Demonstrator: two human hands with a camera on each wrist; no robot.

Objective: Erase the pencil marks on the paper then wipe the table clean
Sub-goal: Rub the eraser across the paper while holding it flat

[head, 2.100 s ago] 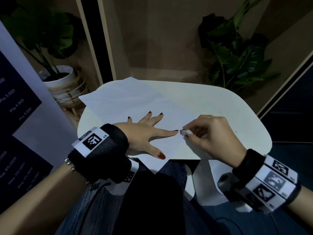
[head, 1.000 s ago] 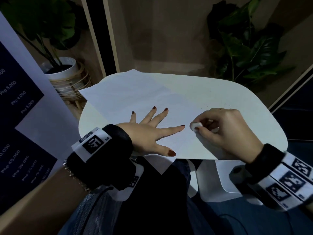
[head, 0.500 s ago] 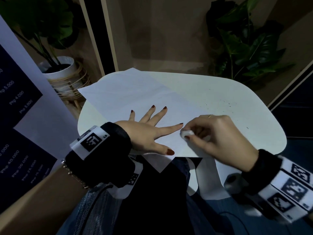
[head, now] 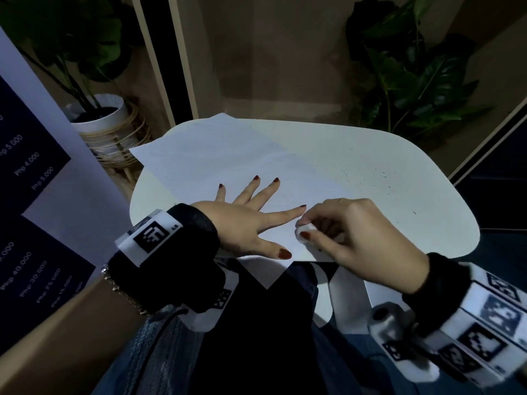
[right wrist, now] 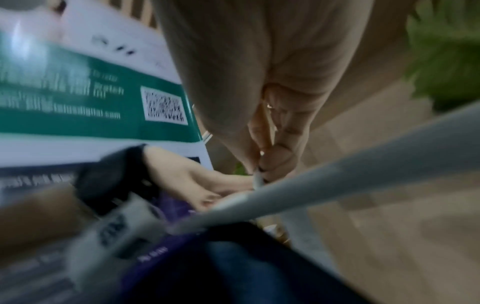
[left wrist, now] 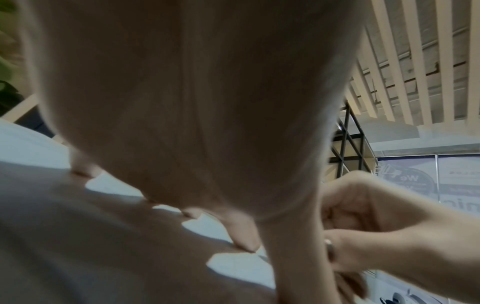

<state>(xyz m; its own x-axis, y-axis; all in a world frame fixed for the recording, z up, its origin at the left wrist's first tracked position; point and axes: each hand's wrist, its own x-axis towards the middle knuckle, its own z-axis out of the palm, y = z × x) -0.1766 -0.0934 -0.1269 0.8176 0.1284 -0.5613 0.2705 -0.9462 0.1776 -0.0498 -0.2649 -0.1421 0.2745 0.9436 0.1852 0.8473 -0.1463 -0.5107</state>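
A big white sheet of paper (head: 228, 163) lies on the round white table (head: 370, 155). The left hand (head: 245, 220) presses it flat, fingers spread. The right hand (head: 350, 232) pinches a small white eraser (head: 304, 231) on the paper's near edge. Tiny dark crumbs (head: 382, 178) dot the table.

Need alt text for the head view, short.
A right hand pinches a small white eraser on a white paper sheet, which a flat left hand pins to a rounded white table; dark crumbs dot the table.
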